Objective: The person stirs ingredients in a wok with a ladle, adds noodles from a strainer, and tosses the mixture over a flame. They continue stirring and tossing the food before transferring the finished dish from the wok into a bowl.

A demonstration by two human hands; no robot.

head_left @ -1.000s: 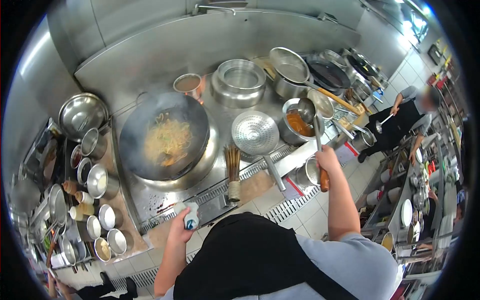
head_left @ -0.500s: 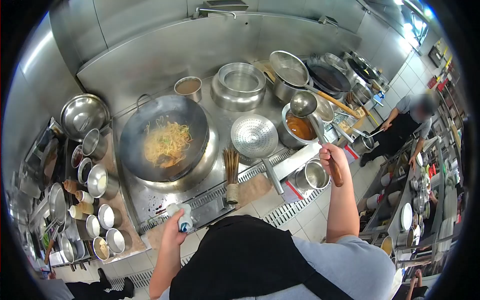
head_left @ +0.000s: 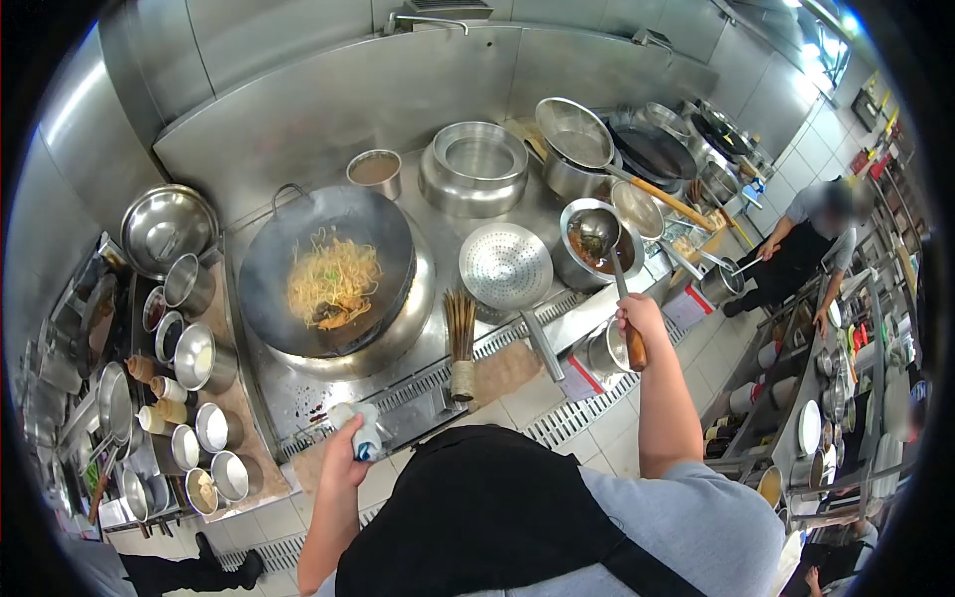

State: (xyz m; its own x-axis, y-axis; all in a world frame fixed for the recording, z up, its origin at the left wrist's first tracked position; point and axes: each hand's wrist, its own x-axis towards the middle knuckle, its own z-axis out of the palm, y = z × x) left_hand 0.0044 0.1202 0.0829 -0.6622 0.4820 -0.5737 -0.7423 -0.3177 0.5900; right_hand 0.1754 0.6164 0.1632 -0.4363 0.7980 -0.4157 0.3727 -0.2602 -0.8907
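My right hand (head_left: 643,316) is closed around the wooden handle of a ladle (head_left: 598,231). The ladle's bowl dips into the brown liquid of a metal pot (head_left: 581,280). In my left hand (head_left: 343,460) is a bunched white and blue cloth (head_left: 364,428), just in front of the stove edge. Beyond it, a dark wok (head_left: 267,284) sits on the burner with steaming noodles (head_left: 333,274) in it. A perforated strainer (head_left: 505,267) lies between the wok and the pot, and a bamboo wok brush (head_left: 461,348) stands near the front edge.
Several metal containers (head_left: 204,358) and sauce bottles (head_left: 169,388) crowd the left counter. A mesh strainer (head_left: 574,132) with a long wooden handle rests on a pot behind the brown liquid. On the right, a co-worker (head_left: 811,234) stands beside shelves of dishes.
My right hand has lowered and moved left, taking the ladle bowl from above the pot down into the brown liquid. My left hand and the cloth have hardly moved.
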